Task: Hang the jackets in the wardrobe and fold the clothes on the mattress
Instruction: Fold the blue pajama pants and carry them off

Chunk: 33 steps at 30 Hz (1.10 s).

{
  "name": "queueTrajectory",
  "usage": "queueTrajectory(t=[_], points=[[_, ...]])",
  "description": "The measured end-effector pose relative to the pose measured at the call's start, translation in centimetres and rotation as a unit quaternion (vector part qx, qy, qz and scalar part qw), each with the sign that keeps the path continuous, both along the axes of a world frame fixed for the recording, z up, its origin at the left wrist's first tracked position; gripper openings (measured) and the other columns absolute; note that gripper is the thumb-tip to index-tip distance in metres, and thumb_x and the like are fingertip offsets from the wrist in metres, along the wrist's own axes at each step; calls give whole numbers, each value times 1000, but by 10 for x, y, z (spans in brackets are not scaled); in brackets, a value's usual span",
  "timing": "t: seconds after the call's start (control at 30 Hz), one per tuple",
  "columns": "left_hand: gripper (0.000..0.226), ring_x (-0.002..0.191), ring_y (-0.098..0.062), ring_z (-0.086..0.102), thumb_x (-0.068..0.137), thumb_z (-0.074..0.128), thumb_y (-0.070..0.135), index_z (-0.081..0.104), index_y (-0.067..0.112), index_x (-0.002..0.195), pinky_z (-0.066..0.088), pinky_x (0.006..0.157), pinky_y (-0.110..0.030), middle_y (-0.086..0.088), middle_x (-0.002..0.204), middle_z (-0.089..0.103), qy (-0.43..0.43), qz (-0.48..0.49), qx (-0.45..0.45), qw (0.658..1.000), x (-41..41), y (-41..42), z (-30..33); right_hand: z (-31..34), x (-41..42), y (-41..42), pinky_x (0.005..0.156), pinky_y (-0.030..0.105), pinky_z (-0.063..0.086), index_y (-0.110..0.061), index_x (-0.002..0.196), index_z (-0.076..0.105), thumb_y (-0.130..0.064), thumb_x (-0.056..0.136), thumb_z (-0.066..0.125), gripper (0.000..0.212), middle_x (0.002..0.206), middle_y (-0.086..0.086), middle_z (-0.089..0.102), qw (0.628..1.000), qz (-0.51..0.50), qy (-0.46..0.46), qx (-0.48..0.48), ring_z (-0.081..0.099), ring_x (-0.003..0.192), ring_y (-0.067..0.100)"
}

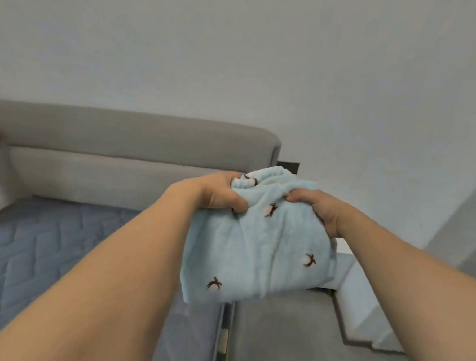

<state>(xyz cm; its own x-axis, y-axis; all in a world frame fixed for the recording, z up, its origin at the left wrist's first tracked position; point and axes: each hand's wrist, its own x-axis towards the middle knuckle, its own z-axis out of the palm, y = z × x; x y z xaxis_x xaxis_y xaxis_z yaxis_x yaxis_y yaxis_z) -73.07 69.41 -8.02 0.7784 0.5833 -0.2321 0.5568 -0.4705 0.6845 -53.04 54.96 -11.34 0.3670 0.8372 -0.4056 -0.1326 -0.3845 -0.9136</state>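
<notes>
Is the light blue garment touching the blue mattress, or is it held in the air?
Apart. The head view shows both hands, left hand and right hand, gripping the light blue garment raised; its lower edge hangs clear above the mattress.

A single head view looks forward over both arms. It sits close behind the left hand (221, 193) and right hand (320, 212).

Two bare forearms enter from the lower edge, no sleeve showing on either up to the frame's border; no watch, band or ring is visible on the wrists or fingers. The left hand (221, 195) and right hand (322, 213) are ungloved; fingernails look short and unpainted.
</notes>
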Motion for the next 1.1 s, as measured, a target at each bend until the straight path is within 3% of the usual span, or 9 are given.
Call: queueTrajectory(t=[0.17, 0.4, 0.47, 0.53, 0.7, 0.8, 0.9, 1.0, 1.1], points=[[38, 92, -13, 65, 63, 74, 27, 62, 36, 99, 55, 81, -32, 10, 100, 68, -48, -113, 70, 990, 139, -62, 101, 97, 104, -101, 80, 41, 55, -10, 115, 69, -27, 66, 72, 52, 108, 19, 72, 988, -93, -56, 107, 70, 95, 32], [50, 97, -15, 62, 52, 68, 43, 57, 35, 100, 52, 84, -35, 9, 103, 63, -122, -231, 201, 944, 304, -154, 191, 172, 224, -222, 85, 47, 55, -5, 116, 68, -23, 63, 75, 57, 111, 22, 70, 932, -272, -105, 217, 68, 102, 37], [69, 110, -18, 55, 55, 68, 48, 49, 36, 121, 49, 92, -38, 8, 125, 48, -129, -263, 241, 925, 345, -176, 209, 185, 250, -253, 86, 48, 56, -4, 117, 68, -22, 62, 76, 58, 111, 23, 70, 910, -318, -118, 239, 67, 103, 38], [97, 124, -19, 44, 58, 73, 53, 29, 38, 144, 43, 101, -41, 11, 142, 23, -136, -301, 265, 906, 379, -194, 223, 199, 268, -282, 87, 50, 56, -3, 115, 68, -20, 64, 77, 55, 110, 23, 70, 882, -370, -140, 255, 67, 103, 38], [133, 141, -23, 31, 46, 87, 65, 1, 50, 147, 39, 110, -50, 22, 152, -1, -145, -415, 324, 838, 468, -241, 240, 219, 306, -345, 89, 54, 54, -1, 115, 68, -17, 67, 78, 52, 108, 24, 70, 817, -467, -191, 278, 68, 100, 38], [127, 134, -26, 40, 50, 84, 62, 5, 44, 147, 44, 105, -48, 15, 152, 3, -208, -448, 370, 786, 515, -279, 245, 228, 319, -379, 89, 52, 55, -5, 113, 68, -17, 74, 78, 42, 106, 19, 72, 777, -531, -212, 264, 69, 99, 35], [110, 111, -24, 52, 56, 78, 56, 17, 33, 145, 51, 86, -40, 6, 146, 22, -292, -458, 404, 736, 557, -328, 251, 239, 328, -418, 89, 52, 55, -10, 112, 70, -17, 77, 77, 37, 104, 16, 73, 729, -585, -234, 268, 70, 99, 33], [89, 95, -24, 51, 63, 74, 47, 29, 25, 136, 45, 68, -34, 4, 138, 31, -360, -460, 423, 693, 587, -385, 259, 249, 337, -458, 88, 50, 56, -11, 111, 70, -16, 78, 76, 34, 102, 14, 74, 677, -628, -261, 281, 70, 98, 32], [85, 101, -28, 49, 71, 68, 47, 28, 23, 141, 47, 78, -39, 2, 141, 32, -413, -446, 443, 659, 618, -438, 270, 256, 357, -498, 87, 50, 56, -12, 114, 68, -23, 70, 80, 47, 106, 13, 73, 631, -657, -293, 291, 69, 101, 32]])
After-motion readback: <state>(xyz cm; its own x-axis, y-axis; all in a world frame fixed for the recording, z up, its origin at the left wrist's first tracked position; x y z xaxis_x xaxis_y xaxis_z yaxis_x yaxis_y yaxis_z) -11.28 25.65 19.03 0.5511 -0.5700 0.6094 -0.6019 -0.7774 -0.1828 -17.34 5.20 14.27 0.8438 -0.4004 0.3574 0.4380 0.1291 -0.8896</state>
